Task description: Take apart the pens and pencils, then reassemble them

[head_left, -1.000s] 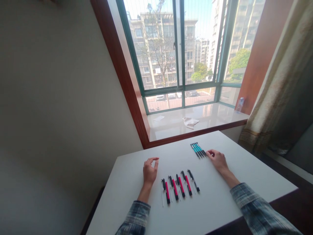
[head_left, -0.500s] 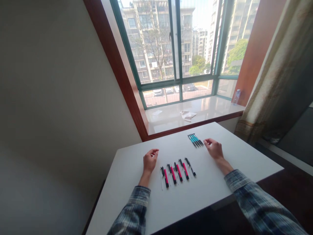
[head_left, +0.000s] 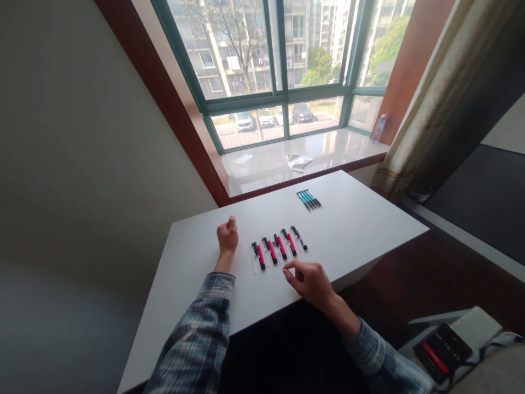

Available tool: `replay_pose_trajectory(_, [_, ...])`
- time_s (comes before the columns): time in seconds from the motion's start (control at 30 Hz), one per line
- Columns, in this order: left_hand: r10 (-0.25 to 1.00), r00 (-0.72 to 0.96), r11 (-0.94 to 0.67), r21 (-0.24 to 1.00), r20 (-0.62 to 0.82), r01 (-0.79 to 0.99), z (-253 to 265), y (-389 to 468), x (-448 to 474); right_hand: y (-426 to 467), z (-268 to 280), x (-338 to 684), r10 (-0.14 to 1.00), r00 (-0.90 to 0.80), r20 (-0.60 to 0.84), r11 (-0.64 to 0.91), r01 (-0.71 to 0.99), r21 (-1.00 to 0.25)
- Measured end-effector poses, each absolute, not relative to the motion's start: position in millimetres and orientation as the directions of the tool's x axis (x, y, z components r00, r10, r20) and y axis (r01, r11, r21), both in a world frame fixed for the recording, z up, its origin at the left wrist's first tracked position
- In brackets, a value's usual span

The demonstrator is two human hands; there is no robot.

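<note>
My left hand is closed in a fist above the white table, left of the pen parts. Its inside is hidden, so its contents do not show. Close to the table's front edge, my right hand has thumb and forefinger curled together, with no object visible between them. A slanted row of pen parts lies between and beyond the hands: pink barrels, black grips and thin clear refills. At the row's right end, black pieces lie without a pink barrel beside them.
Several teal-and-black pens lie side by side farther back on the table. A cloth and a clear bottle are on the windowsill. At lower right is a phone showing a timer.
My right hand has left the teal pens and come back toward the front edge, before the pen parts. The left hand has tightened from a loose curl to a fist. The view has shifted.
</note>
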State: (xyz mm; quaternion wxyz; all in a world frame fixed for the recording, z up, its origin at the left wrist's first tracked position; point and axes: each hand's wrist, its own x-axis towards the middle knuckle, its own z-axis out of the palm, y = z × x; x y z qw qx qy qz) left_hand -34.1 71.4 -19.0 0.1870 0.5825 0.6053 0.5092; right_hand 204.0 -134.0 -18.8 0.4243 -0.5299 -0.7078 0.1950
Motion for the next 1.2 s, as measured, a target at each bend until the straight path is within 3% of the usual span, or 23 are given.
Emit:
replay_pose_trajectory(0.17, [0.872, -0.291, -0.21, 0.838, 0.394, 0.504, -20.1, 69.6, -33.2, -129.3, -18.6, 204.5, 0.943, -0.111, 0.315, 0.3, 0.698, -0.65])
replay_pose_trajectory(0.63, [0.828, -0.331, -0.24, 0.819, 0.453, 0.521, -7.7, 53.5, -25.7, -132.0, -21.7, 204.9, 0.928, -0.127, 0.349, 0.331, 0.71, -0.622])
replay_pose_trajectory(0.93, [0.855, -0.185, -0.317, 0.771, 0.484, 0.552, 6.0, 26.3, -22.0, -132.4, -24.8, 206.2, 0.921, -0.141, 0.364, 0.352, 0.705, -0.616])
replay_pose_trajectory(1.2, [0.954, 0.049, -0.28, 0.817, 0.297, 0.503, 7.0, 32.3, -43.0, -130.5, -24.9, 206.3, 0.926, -0.15, 0.347, 0.347, 0.703, -0.621])
